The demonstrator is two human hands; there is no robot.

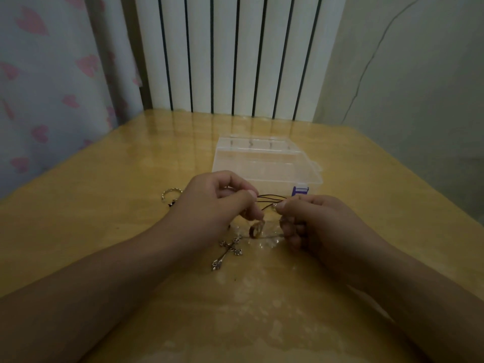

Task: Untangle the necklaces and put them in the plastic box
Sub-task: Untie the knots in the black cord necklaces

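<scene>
Your hands hide most of the tangle; dark cords stretch between your left hand and right hand, both pinching them, near the closed plastic box.

Both forearms come in from the bottom corners and point toward the clear plastic box, meeting just in front of it. The left hand is just before the box's near left corner, back of the hand up, fingers curled; thumb and forefinger pinch the dark cords. The right hand is before the box's near right part, close to the purple latch, and lies a little nearer to the person than the left one. Its fingers are curled inward and its thumb and forefinger pinch the other end of the cords. The two hands are near each other, not touching.
</scene>
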